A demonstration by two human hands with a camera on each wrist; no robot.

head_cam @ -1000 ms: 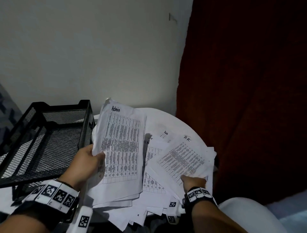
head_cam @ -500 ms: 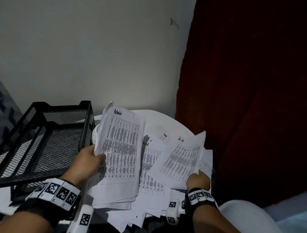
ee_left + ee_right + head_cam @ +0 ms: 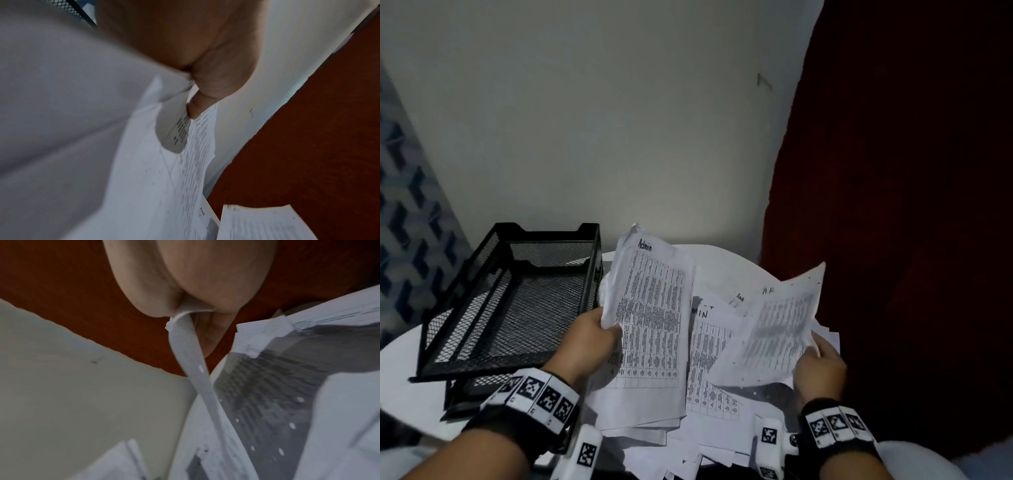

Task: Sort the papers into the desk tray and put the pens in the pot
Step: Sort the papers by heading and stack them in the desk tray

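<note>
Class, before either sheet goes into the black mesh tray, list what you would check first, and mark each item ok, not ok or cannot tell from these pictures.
1. Left hand grips the Admin sheet firmly: ok.
2. Right hand pinches the lifted sheet at its edge: ok.
3. Lifted sheet's heading readable for sorting: not ok, blurred.
4. Top level of the mesh tray free of papers: ok.
5. Lower tray levels free: cannot tell.
6. Loose paper pile stable on the white table: not ok, sheets overhang the near edge.
</note>
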